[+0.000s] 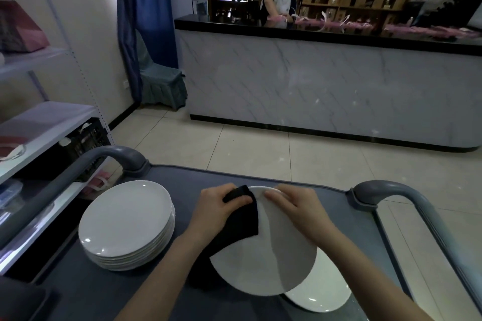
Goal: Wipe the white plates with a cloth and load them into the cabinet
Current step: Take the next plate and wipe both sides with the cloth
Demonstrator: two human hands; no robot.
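- Plate (276, 255) is held at lower centre of the frame, over the grey cart (182, 180), with both hands at its far rim.
- Left hand (216, 206) curls round a black cloth (242, 219) and presses it on the plate's upper-left edge. Right hand (294, 206) pinches the top rim just beside it.
- Bare white face lies below and right of the cloth, so the cloth hand looks best placed to sweep down across it.
- Stack of plates (125, 219) sits at lower left; another plate (318, 297) lies underneath at lower right.
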